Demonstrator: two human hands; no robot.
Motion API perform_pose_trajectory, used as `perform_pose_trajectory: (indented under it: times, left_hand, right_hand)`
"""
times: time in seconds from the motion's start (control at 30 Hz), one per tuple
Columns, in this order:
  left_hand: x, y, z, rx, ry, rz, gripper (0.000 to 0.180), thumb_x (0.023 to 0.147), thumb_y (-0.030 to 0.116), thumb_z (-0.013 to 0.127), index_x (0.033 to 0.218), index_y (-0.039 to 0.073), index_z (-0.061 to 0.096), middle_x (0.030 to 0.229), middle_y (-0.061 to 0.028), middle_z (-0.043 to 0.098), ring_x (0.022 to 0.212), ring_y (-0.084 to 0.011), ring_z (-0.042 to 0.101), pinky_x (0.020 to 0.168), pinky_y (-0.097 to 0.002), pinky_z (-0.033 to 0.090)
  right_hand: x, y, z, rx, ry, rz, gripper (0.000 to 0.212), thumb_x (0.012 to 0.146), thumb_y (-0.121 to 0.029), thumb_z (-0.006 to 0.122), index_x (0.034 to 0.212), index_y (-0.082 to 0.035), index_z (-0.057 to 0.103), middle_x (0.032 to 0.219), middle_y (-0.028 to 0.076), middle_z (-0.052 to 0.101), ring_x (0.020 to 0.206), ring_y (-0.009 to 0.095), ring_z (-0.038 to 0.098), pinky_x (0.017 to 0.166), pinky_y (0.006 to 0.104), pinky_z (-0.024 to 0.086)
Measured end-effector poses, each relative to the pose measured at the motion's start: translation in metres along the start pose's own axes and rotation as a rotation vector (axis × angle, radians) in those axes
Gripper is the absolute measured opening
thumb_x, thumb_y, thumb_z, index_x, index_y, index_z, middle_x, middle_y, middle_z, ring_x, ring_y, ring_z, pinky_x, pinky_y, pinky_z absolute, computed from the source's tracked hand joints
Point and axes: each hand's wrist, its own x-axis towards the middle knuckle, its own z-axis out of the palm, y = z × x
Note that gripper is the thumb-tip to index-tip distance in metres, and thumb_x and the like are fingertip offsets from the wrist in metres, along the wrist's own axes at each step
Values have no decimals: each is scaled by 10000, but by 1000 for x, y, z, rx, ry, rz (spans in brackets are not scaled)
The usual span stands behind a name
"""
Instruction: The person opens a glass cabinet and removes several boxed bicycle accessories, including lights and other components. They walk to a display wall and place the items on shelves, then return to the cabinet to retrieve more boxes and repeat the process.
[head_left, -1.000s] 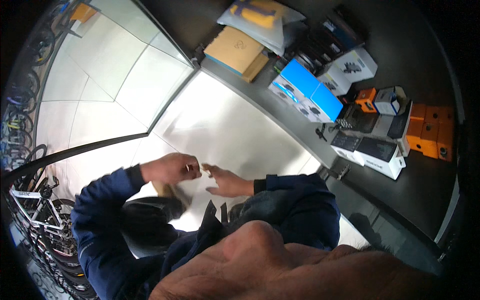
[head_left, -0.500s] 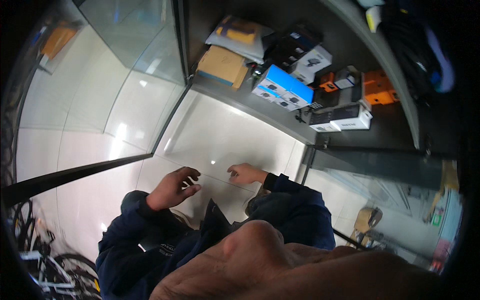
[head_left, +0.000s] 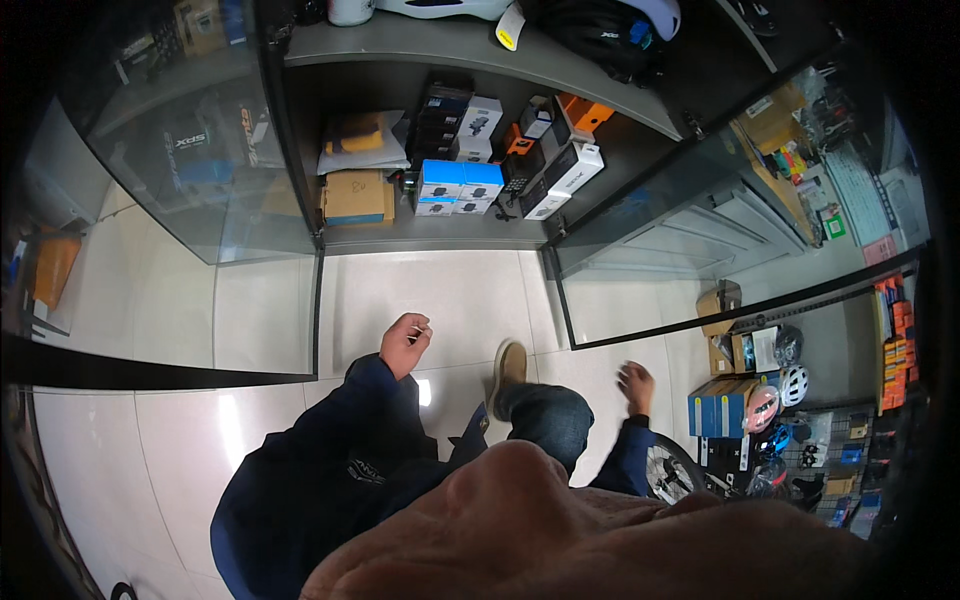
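My left hand hangs over the pale tiled floor in front of the cabinet. Its fingers are loosely bent, with a bright gap between thumb and fingers, and I see nothing held. To the right, my right hand is out beside my knee, fingers slightly bent and apart, also holding nothing. It is nearest the right glass door but apart from it. On the cabinet's lower shelf stand a blue-and-white stack of boxes, a brown cardboard box and a long white box.
The left glass door stands swung out, as does the right one. Helmets lie on the shelf above. At right are stacked blue-sided boxes, a pink helmet and a bicycle wheel. My shoe is on the floor.
My view has turned rightward, bringing the cabinet level and more goods at right into sight. My hands have moved apart, the right one swinging out to the right; a shoe has come into view.
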Motion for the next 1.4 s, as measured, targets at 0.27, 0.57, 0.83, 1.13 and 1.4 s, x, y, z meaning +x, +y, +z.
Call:
perform_pose_trajectory:
  times: [0.27,0.57,0.83,1.13,1.4]
  left_hand:
    - [-22,14,-13,-137,65,-23,190,1015,84,677,1180,1,633,974,-63,695,838,-135,694,767,-300,565]
    - [-135,55,-119,-227,431,-80,192,1081,192,631,1148,12,641,931,-48,666,810,-106,619,740,-274,536]
    - [-169,160,-193,29,795,252,175,1117,147,522,1008,27,587,851,-49,593,760,-123,540,733,-277,483]
    - [-126,281,-220,155,898,432,466,1156,279,439,1505,-27,485,1406,-166,604,1240,-242,613,1086,-406,501]
    - [-101,340,-244,132,855,616,464,1166,270,396,1483,-53,501,1486,-201,576,1229,-251,629,1091,-398,499]
  right_hand:
    - [7,-236,-115,-91,585,-667,538,1108,-423,537,1385,32,611,1317,174,666,1141,256,667,855,357,584]
    - [9,-359,-25,413,348,-874,725,1150,-529,296,1542,68,422,1521,277,542,1370,419,560,1154,520,428]
    - [18,-352,-45,492,233,-858,780,1133,-587,267,1515,65,459,1476,279,578,1313,431,597,1110,516,460]
    - [-19,-414,-71,444,424,-1052,572,1155,-440,383,1333,54,608,1246,197,705,1097,292,697,945,381,546]
    - [-38,-446,-77,236,706,-1079,409,1127,-364,535,1079,7,704,882,13,652,781,117,565,713,268,451]
